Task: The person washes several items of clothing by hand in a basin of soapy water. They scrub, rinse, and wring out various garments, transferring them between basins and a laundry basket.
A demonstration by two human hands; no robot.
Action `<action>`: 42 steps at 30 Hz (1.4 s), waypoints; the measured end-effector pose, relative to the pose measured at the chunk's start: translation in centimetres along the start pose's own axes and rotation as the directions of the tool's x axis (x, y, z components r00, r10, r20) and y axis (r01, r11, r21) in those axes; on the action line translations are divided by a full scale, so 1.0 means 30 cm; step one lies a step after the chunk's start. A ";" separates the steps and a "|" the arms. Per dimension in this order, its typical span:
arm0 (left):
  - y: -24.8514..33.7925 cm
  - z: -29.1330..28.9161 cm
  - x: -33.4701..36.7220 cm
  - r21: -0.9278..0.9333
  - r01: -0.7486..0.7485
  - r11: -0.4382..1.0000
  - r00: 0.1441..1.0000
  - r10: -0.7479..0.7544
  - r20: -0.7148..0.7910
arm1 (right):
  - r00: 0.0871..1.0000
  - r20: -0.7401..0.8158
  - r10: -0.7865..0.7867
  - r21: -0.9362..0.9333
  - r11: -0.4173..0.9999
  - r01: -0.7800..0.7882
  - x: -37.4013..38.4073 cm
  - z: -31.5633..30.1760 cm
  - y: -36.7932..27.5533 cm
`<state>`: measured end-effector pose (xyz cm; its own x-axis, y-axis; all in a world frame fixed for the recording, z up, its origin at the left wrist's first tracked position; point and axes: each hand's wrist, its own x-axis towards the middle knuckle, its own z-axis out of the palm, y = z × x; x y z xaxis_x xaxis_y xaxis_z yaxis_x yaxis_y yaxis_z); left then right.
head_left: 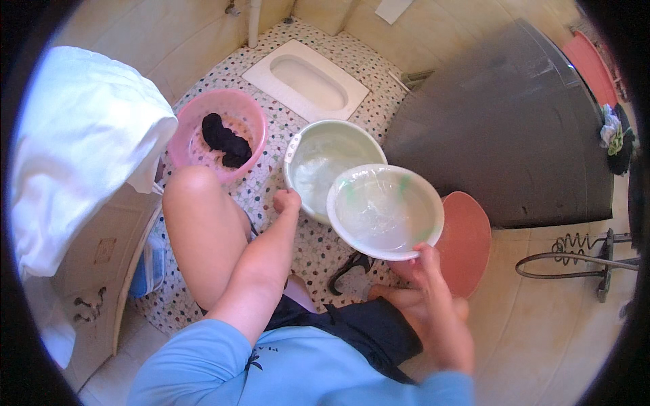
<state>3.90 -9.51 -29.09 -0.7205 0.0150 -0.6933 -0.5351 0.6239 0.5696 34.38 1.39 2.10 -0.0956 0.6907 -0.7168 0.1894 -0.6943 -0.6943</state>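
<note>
My right hand (426,262) grips the near right rim of a white basin (437,215) with clear water and green patches showing inside. This basin overlaps the near right part of a pale green basin (376,143), which also has water in it; whether their rims touch I cannot tell. Curled into a fist, my left hand (287,201) is just left of the pale green basin, with nothing visible in it. Farther left, a pink basin (254,111) on the floor has a bunched black cloth (227,141) inside.
A white squat toilet (355,101) is set in the speckled floor beyond the basins. At right are a pink-red basin (470,237), a large dark panel (501,128) and a wall-mounted shower hose (558,256). White cloth (88,128) hangs at left above a blue container (147,267).
</note>
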 end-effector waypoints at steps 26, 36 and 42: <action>-0.032 0.054 0.001 0.055 -0.136 0.989 0.991 0.137 -0.009 | 0.068 0.602 -0.796 -0.719 -0.502 0.481 -0.214 0.000 -0.296; -0.095 0.042 0.085 -0.416 -0.058 0.908 0.985 0.120 0.124 | 0.286 0.197 -0.938 -0.980 -0.186 0.065 -0.203 -0.734 -0.230; -0.072 0.024 0.064 -0.340 -0.125 0.932 0.976 0.178 0.128 | 0.494 -0.322 -0.808 -0.944 0.237 -0.228 0.262 -0.907 -0.038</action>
<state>3.99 -10.26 -31.97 -0.7415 0.2258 -0.6318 -0.5585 0.3142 0.7677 59.99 13.10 -0.99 0.1143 0.9671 0.2273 0.9896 -0.1311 0.0600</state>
